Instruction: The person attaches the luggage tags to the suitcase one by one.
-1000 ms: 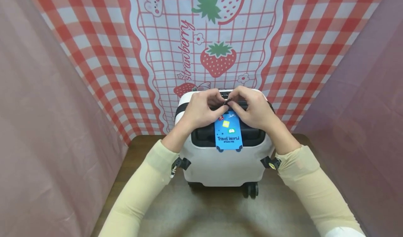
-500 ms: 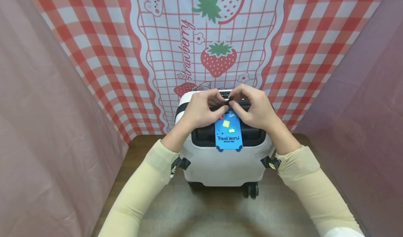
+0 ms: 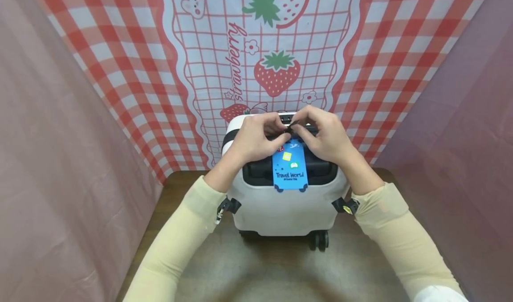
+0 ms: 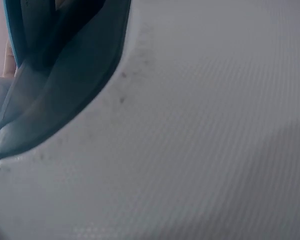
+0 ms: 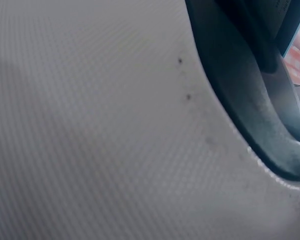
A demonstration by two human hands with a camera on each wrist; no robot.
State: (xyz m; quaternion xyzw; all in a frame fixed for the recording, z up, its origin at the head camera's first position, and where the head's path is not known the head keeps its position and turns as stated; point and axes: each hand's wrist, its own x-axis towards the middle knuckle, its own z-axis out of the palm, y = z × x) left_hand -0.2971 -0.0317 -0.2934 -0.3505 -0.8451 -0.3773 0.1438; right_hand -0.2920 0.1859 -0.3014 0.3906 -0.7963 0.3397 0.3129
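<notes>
A white suitcase (image 3: 282, 210) stands upright on the table in the head view, with a black recess (image 3: 258, 173) and handle at its upper front. A blue luggage tag (image 3: 289, 164) printed "Travel World" hangs over that recess. At its top end is a thin black strap (image 3: 294, 124). My left hand (image 3: 258, 137) pinches the strap between thumb and curled fingers. Close beside it, my right hand (image 3: 324, 135) pinches the strap's upper part with thumb and fingertips. Both wrist views show mainly the ribbed suitcase shell (image 4: 190, 125) and the dark recess edge (image 5: 240, 90); neither hand appears there.
The suitcase rests on a brown wooden table (image 3: 192, 266), its black wheels (image 3: 319, 239) showing at the bottom. Behind it hangs a red-checked strawberry cloth (image 3: 276, 75). Pinkish curtains (image 3: 60, 159) close off both sides.
My right hand has shifted slightly up, and more of the black strap shows at its fingertips. The left hand keeps its place. The head view has shifted a little.
</notes>
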